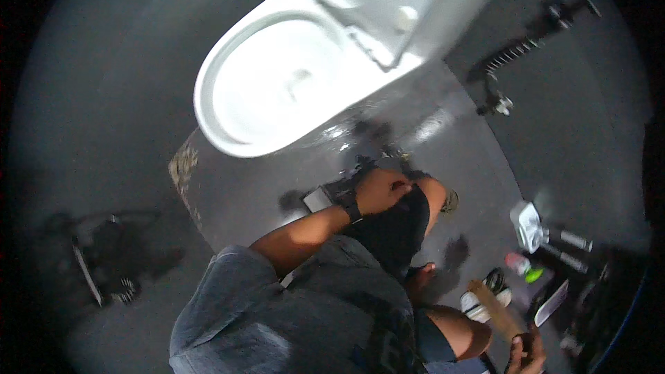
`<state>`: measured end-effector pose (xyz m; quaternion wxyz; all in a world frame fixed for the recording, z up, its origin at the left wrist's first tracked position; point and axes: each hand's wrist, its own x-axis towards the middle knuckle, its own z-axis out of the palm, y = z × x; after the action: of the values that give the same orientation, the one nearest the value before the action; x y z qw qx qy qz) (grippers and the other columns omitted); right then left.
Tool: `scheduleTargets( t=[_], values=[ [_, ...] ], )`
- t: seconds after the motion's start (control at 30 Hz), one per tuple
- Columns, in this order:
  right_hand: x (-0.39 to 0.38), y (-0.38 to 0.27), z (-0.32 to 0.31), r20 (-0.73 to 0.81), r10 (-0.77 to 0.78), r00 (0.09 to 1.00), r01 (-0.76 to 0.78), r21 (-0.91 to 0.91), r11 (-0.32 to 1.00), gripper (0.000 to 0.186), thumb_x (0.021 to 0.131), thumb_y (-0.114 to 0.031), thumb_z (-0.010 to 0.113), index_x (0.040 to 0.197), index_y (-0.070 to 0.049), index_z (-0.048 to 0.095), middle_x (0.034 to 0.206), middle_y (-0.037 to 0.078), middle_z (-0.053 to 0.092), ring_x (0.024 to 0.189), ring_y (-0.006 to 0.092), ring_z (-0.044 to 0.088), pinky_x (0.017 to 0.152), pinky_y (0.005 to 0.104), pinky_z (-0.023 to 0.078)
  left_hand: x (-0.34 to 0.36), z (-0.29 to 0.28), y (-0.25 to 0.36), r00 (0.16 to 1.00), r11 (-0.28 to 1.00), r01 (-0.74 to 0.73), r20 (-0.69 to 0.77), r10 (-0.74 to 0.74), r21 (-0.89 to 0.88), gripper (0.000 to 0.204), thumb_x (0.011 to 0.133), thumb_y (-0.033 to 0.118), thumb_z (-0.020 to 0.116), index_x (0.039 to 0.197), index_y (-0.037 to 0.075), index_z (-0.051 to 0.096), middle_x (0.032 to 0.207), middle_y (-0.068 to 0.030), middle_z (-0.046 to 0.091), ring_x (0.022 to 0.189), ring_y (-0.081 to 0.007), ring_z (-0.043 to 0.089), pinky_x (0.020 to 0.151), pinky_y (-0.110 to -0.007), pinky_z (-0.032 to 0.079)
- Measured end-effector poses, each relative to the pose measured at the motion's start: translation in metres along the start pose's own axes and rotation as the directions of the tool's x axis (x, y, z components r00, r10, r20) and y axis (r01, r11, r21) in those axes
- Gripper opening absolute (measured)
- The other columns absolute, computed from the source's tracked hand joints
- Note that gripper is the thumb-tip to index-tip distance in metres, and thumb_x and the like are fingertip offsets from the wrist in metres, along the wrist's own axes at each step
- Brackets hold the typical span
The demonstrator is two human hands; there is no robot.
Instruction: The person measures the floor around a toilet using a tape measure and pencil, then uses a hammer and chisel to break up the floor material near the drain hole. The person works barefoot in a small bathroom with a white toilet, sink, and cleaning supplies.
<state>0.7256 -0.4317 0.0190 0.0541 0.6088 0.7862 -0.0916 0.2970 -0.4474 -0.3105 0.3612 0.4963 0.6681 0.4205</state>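
Observation:
My left hand [377, 192], with a dark watch [352, 209] on its wrist, lies at my bent knee. Its fingers look curled in, and what they may hold is hidden. At the lower right my right hand [528, 354] grips one end of a flat brown strip [500, 310], like cardboard or wood. The strip's far end is over a white object [478, 305] on the floor. Ahead of me stands a white toilet [228, 142] with its lid raised, its bowl facing up.
Wet patches [339, 135] shine on the grey floor beside the toilet. A hose with a coiled part [512, 55] is on the right wall. A white-and-grey item [528, 227] and a pink-and-green one [518, 263] lie near my right side. A wall fixture [86, 270] is at left.

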Motion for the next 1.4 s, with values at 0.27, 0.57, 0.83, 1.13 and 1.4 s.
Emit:
scheduleTargets(
  t=[0.27,0.57,0.83,1.13,1.4],
  values=[
    [0.181,-0.186,0.043,-0.132,-0.681,0.721,0.686,0.277,0.673,0.03,0.089,-0.001,0.07,0.118,0.005,0.071,0.09,0.016,0.065,0.08,0.0246,0.063,0.075,0.0343,0.051,-0.11,-0.024,-0.109,0.838,0.812,0.538,-0.242,-0.488,0.226,0.03,0.094,0.037,0.067,0.101,0.009,0.076,0.098,-0.0164,0.075,0.092,-0.0368,0.072,0.082,-0.049,0.056],
    [0.196,-0.477,0.188,-0.517,-0.853,-0.065,0.993,0.049,-0.105,0.061,0.086,-0.037,0.078,0.14,-0.012,0.063,0.129,0.021,0.06,0.12,0.0391,0.054,0.105,0.0496,0.041,-0.255,0.029,-0.169,0.546,0.513,0.838,-0.276,-0.791,0.188,0.042,0.092,0.048,0.064,0.112,0.012,0.077,0.102,-0.0178,0.075,0.099,-0.0404,0.071,0.089,-0.052,0.056],
    [0.203,-0.525,0.264,-0.552,-0.832,0.059,0.993,-0.051,0.104,0.077,0.097,-0.06,0.058,0.153,-0.008,0.046,0.152,0.03,0.043,0.143,0.0476,0.037,0.119,0.0589,0.024,-0.461,0.037,-0.19,0.095,-0.003,0.956,-0.319,-0.943,0.293,0.044,0.079,0.05,0.074,0.111,0.02,0.078,0.117,-0.0166,0.07,0.105,-0.0377,0.068,0.09,-0.051,0.056],
    [0.204,-0.529,0.265,-0.482,-0.864,0.148,0.975,-0.075,0.209,0.084,0.089,-0.064,0.066,0.152,-0.012,0.048,0.15,0.027,0.049,0.141,0.046,0.041,0.117,0.0551,0.032,-0.652,0.037,-0.171,-0.186,-0.353,0.562,-0.302,-0.935,0.748,0.069,0.108,0.02,0.041,0.167,0.027,0.007,0.173,-0.0154,0.005,0.159,-0.0399,0.006,0.123,-0.068,0.002],
    [0.2,-0.53,0.264,-0.508,-0.844,0.174,0.977,-0.018,0.212,0.083,0.086,-0.064,0.07,0.146,-0.008,0.054,0.143,0.028,0.054,0.137,0.0469,0.045,0.115,0.0538,0.035,-0.684,0.015,-0.163,-0.201,-0.303,0.574,-0.228,-0.953,0.761,0.066,0.104,0.034,0.052,0.161,0.011,0.028,0.153,-0.0199,0.049,0.146,-0.0404,0.04,0.121,-0.063,0.019]
  ],
)
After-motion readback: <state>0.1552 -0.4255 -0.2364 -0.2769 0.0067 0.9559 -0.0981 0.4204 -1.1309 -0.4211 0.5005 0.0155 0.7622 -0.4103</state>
